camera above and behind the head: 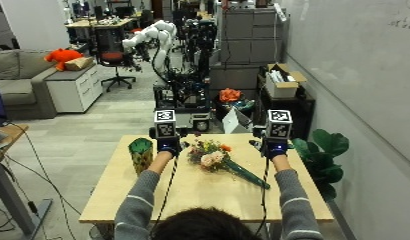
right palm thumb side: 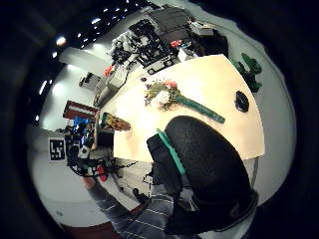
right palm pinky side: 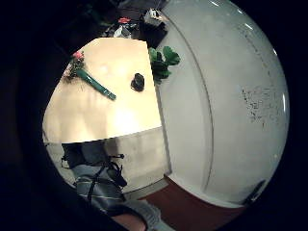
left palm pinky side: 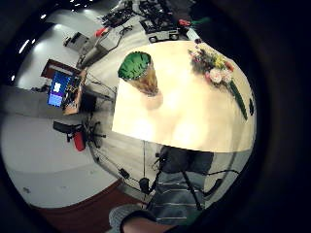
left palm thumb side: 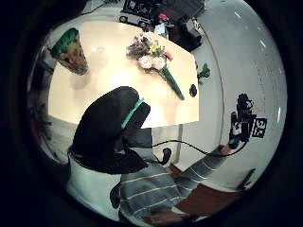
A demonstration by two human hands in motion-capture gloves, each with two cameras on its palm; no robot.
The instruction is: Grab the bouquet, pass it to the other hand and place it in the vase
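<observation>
Bouquet flat on the desk between two raised hands.

The bouquet (camera above and behind the head: 218,162) lies on the desk (camera above and behind the head: 192,197), blooms toward the far edge, green wrapped stem pointing at the person's right. The left hand (camera above and behind the head: 168,145) and right hand (camera above and behind the head: 275,148) hover above, one each side, touching nothing; whether their fingers are apart I cannot tell. The vase (camera above and behind the head: 141,155) stands upright near the left hand.

Grey sofa (camera above and behind the head: 15,75), white cabinet (camera above and behind the head: 72,90), potted plant (camera above and behind the head: 325,155), whiteboard wall (camera above and behind the head: 365,65).

We see the vase (camera above and behind the head: 141,154) standing far left on the table (camera above and behind the head: 192,200), the bouquet (camera above and behind the head: 221,162) lying to its right.
</observation>
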